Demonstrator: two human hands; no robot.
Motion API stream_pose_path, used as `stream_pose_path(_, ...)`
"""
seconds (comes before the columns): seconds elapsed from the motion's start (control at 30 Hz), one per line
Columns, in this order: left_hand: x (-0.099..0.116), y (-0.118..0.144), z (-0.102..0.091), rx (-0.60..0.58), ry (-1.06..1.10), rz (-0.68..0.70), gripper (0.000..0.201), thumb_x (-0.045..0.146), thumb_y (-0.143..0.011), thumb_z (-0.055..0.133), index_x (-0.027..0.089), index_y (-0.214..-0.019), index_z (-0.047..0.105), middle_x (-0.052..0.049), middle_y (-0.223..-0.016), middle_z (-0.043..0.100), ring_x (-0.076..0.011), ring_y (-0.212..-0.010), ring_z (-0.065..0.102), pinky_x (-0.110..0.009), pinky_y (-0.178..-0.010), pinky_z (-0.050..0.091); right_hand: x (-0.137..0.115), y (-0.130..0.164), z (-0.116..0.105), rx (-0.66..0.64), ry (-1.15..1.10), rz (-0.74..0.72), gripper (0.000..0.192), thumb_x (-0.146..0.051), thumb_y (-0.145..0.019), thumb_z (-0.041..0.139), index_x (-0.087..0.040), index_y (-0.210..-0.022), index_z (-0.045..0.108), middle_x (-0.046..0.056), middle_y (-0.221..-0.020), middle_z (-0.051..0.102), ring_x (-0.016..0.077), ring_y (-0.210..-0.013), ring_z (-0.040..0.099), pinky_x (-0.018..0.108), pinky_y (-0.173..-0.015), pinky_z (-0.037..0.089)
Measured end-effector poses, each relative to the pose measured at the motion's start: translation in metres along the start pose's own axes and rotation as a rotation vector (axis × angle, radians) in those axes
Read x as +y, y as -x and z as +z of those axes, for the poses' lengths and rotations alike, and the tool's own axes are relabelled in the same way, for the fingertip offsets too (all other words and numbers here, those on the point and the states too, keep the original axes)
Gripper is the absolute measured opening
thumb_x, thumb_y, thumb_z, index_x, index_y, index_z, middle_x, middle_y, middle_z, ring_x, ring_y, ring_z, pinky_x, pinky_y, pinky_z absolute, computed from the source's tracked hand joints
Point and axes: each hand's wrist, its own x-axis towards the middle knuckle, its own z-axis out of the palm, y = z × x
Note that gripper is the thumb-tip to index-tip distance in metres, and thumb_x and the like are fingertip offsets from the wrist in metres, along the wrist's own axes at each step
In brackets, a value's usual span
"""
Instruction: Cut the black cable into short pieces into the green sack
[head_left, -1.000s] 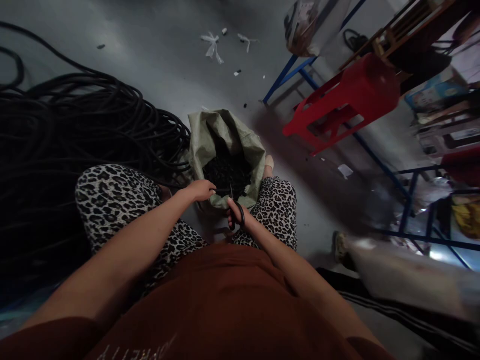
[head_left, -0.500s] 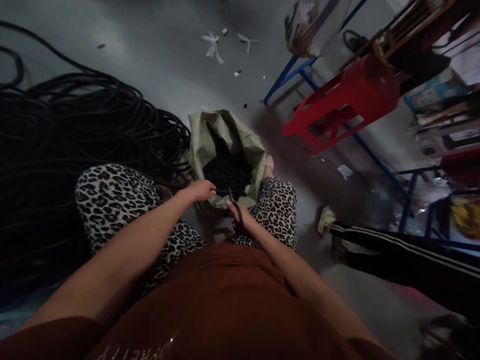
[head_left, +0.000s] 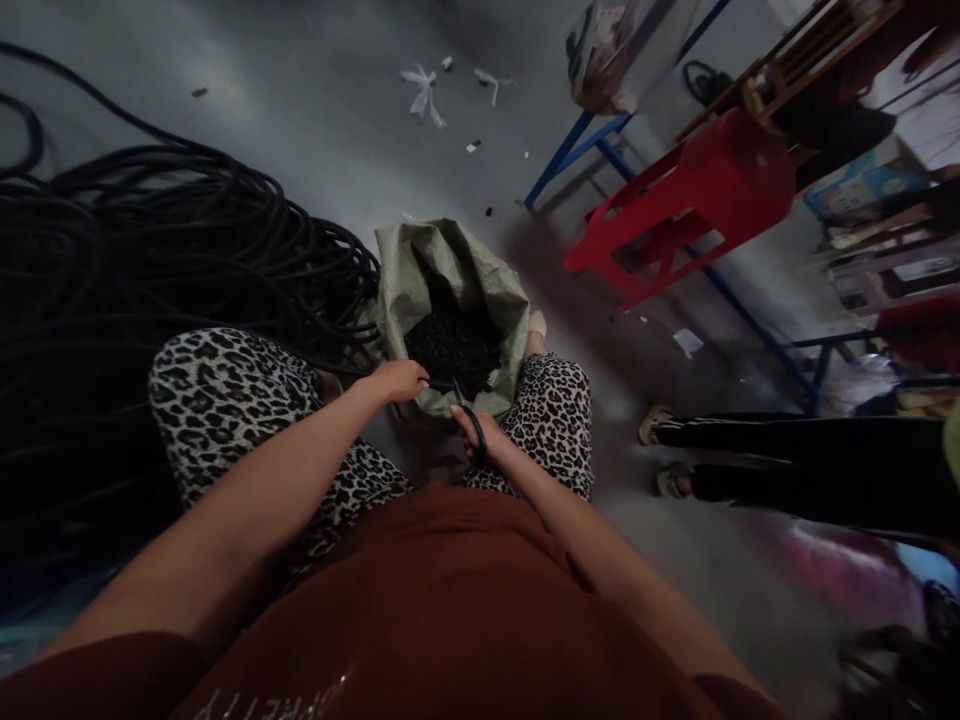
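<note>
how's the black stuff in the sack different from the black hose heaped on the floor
The pieces in the sack are short, chopped bits in a small heap inside the green woven sack; the hose pile is long unbroken loops sprawling loose over the floor. The sack sits between the person's knees, the pile off to their left. Both are black. The left hand holds a strand over the sack beside the scissors in the right hand.

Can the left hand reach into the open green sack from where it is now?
Probably yes. The left hand is at the near rim of the green sack, whose mouth gapes open over black pieces. Only the scissors in the right hand are close by.
</note>
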Motion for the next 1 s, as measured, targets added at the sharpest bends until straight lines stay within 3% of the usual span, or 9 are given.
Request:
stream_pose_path(0.5, 0.0004, 0.0039, -0.0042, 0.010, -0.014, -0.035, 0.035, 0.033, -0.087, 0.046, 0.028, -0.112, 0.069, -0.005, -0.113, 0.070, -0.0218, -0.104, 0.062, -0.027, -0.085, 0.048, 0.0014, 0.0055, -0.0030, -0.051, -0.014, -0.042, 0.048, -0.054, -0.089, 0.048, -0.018, -0.058, 0.047, -0.004, -0.037, 0.040, 0.0087, -0.028, 0.041, 0.018, -0.029, 0.030)
stream_pose_path(0.73, -0.0028, 0.0025, -0.0045, 0.060, 0.009, -0.048, 0.034, 0.036, -0.087, 0.045, 0.028, -0.108, 0.069, -0.006, -0.109, 0.071, -0.0223, -0.100, 0.063, -0.027, -0.080, 0.048, 0.0020, 0.0048, -0.0059, 0.014, -0.098, -0.048, 0.048, -0.056, -0.088, 0.051, -0.017, -0.059, 0.048, -0.004, -0.038, 0.042, 0.0076, -0.028, 0.041, 0.017, -0.029, 0.030)
stream_pose_path(1.0, 0.0011, 0.0049, -0.0091, 0.127, 0.024, -0.032, 0.035, 0.034, -0.089, 0.042, 0.024, -0.111, 0.068, -0.007, -0.108, 0.071, -0.0226, -0.099, 0.064, -0.027, -0.078, 0.047, 0.0063, -0.0023, -0.0047, -0.115, -0.240, -0.002, 0.052, -0.061, -0.089, 0.045, -0.013, -0.071, 0.055, -0.001, -0.046, 0.053, 0.0107, -0.035, 0.052, 0.020, -0.036, 0.042)
